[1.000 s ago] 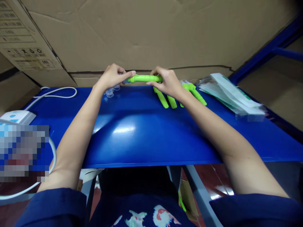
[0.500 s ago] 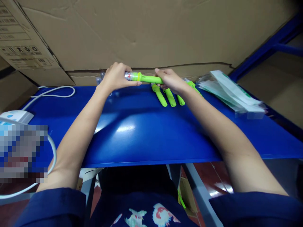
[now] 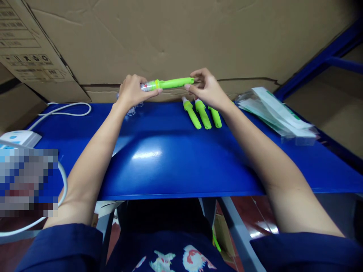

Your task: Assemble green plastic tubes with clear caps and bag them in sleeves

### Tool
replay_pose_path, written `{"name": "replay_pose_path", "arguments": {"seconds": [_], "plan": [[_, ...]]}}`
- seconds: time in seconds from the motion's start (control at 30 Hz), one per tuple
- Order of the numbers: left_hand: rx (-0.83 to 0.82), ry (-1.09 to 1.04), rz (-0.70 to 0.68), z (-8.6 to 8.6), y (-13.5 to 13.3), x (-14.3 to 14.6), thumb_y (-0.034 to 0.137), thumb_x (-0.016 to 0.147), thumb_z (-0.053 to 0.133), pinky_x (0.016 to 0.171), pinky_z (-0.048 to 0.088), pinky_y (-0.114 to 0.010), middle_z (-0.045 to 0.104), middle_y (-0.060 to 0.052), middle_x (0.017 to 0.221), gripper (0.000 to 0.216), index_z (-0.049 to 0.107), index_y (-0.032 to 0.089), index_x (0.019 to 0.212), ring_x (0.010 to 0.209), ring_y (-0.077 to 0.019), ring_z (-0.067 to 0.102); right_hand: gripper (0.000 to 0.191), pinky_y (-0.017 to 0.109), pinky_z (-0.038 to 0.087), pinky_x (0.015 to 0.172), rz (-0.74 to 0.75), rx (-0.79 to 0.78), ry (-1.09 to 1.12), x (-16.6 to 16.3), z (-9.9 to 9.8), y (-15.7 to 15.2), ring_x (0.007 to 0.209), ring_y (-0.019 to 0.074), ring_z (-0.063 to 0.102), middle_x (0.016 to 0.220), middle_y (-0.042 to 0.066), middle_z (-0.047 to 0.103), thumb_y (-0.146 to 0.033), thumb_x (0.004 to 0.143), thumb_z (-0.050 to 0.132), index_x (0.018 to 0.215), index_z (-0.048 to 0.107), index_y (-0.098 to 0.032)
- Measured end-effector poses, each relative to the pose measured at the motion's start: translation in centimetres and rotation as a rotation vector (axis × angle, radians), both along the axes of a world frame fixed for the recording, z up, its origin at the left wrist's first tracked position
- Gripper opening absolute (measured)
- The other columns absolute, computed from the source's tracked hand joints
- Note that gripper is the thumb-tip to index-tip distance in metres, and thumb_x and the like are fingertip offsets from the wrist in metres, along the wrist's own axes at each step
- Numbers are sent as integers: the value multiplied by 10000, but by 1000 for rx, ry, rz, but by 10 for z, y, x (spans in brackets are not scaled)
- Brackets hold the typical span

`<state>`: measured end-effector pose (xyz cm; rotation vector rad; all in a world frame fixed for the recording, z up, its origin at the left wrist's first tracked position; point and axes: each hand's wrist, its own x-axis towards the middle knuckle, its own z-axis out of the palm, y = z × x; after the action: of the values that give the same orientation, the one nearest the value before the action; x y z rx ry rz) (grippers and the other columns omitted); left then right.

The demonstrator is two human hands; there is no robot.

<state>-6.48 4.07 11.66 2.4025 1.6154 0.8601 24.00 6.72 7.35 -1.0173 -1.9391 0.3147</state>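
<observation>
Green stick is up off the blue table, near its back edge, lying roughly level across the space between your hands, its right end slightly higher. Your left hand is clamped on the clear, printed left end, thumb along the near side, fingers wrapped behind; a yellow ring sits just right of your thumb tip. Your right hand has thumb and fingers parted around the stick's far right end; whether they press on it, I cannot tell. On the table, below and left of your right hand, three green pieces lie side by side, slanted, partly covered by that hand. Clear cups stand beside your left wrist, partly hidden. Clear plastic packaging lies at right; a white cable loops at left; cardboard backs the table.
</observation>
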Motion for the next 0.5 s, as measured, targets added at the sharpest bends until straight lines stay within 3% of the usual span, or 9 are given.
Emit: {"name": "replay_pose_path", "arguments": {"seconds": [0.2, 0.3, 0.4, 0.5], "plan": [[59, -36, 18, 1, -3, 4, 774, 838, 611, 800, 477, -404, 744, -75, 780, 572, 752, 238, 981, 1048, -321, 685, 539, 554, 601, 896, -79, 90, -217, 1, 24, -26, 1025, 346, 727, 1207, 151, 662, -599, 942, 707, 1292, 572, -211], [39, -101, -26, 3, -6, 9, 770, 829, 641, 791, 484, -391, 716, -45, 749, 549, 748, 253, 979, 1021, -296, 682, 475, 665, 479, 1083, -174, 226, -314, -8, 30, -42, 1313, 433, 582, 1330, 214, 611, -549, 996, 635, 1312, 556, -203], [0, -151, -79, 6, -12, 17, 782, 824, 652, 786, 478, -385, 666, -37, 712, 556, 742, 244, 936, 992, -292, 672, 391, 716, 320, 1197, -257, 334, -371, -23, 25, -53, 1450, 443, 439, 1466, 226, 550, -443, 1062, 521, 1378, 523, -213], [-72, -144, -105, 9, -20, 26, 811, 826, 631, 773, 472, -387, 642, -63, 693, 631, 733, 188, 840, 915, -292, 671, 374, 732, 260, 1221, -310, 394, -482, -37, 16, -60, 1414, 428, 486, 1451, 205, 582, -306, 1080, 425, 1420, 528, -186]]}}
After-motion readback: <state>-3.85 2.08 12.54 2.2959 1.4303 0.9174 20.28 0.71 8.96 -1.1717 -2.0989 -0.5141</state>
